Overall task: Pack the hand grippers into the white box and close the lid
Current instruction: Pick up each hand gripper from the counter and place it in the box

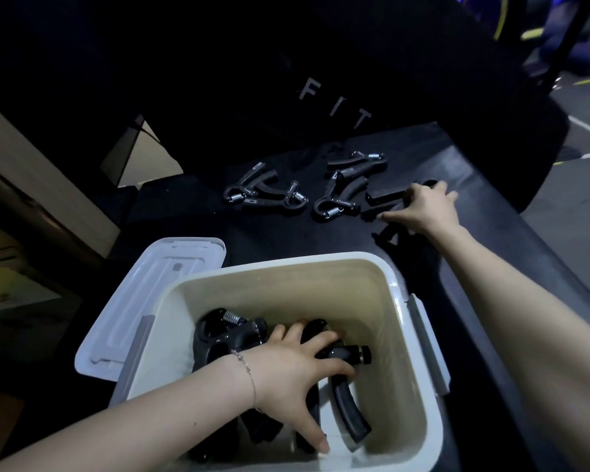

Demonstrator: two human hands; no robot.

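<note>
The white box [409,369] stands open near me with several black hand grippers [229,335] inside. My left hand [293,373] is down in the box, fingers spread over a black gripper [349,413] lying on the pile. My right hand [423,209] reaches out over the black table and curls its fingers round a black hand gripper [385,199]. Several more grippers with steel springs [263,192] [341,199] [358,161] lie farther out on the table. The white lid [143,301] lies upside down at the box's left side.
The black table [474,185] ends in a rounded edge on the right, above a grey floor [576,212]. A black cloth printed "FIT" [334,103] hangs behind the table. Cardboard boxes [48,185] stand at the left. Another black part [389,235] lies under my right wrist.
</note>
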